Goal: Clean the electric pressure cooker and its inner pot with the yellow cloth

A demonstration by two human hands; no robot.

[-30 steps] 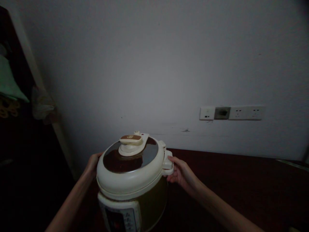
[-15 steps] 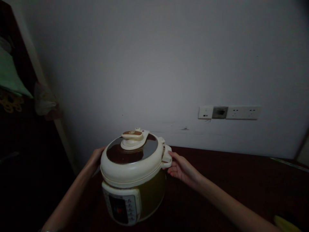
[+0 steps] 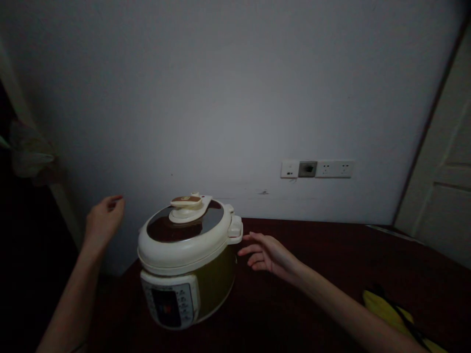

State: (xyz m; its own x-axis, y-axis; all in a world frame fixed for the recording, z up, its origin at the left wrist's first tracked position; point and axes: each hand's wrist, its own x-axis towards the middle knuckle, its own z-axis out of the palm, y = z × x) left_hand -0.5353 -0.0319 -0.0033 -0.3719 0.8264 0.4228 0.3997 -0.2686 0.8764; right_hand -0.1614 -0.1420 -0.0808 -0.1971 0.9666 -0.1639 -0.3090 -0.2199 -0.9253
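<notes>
A cream and olive electric pressure cooker (image 3: 189, 260) stands on a dark wooden table (image 3: 312, 274), lid on, control panel facing me. My left hand (image 3: 104, 220) hovers in the air to the cooker's left, clear of it, fingers loosely curled and holding nothing. My right hand (image 3: 267, 252) floats just right of the cooker's side handle (image 3: 234, 229), fingers apart and pointing at it, not touching.
A white wall with a row of power sockets (image 3: 317, 168) stands behind the table. A yellow object with a dark strap (image 3: 393, 311) lies at the table's front right. A pale door (image 3: 441, 186) is at the right, dark shelving at the far left.
Both hands have let go of the cooker's side handles and drawn away, the left one rising to the left. The cooker now rests on the table; the view has swung right.
</notes>
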